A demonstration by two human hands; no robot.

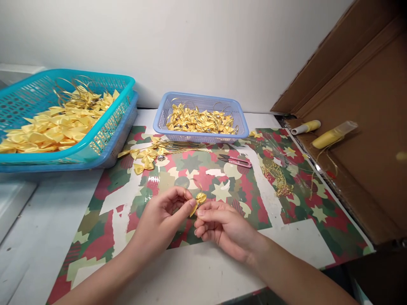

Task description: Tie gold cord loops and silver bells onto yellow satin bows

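Note:
My left hand (163,216) and my right hand (222,226) meet over the patterned sheet (203,178), fingertips pinched together on one small yellow satin bow (199,199). A thin gold thread loop rises from the bow. Both hands hover just above the table near its front edge. A few loose yellow bows (144,157) with gold cords lie further back on the left of the sheet.
A teal basket (104,123) of plain yellow bows stands at the left on a second blue basket. A lilac basket (237,123) of bows with gold loops sits at the back centre. Pink thread snips (237,161), a gold thread tangle (276,178), yellow spools (329,136) and cardboard (365,127) lie right.

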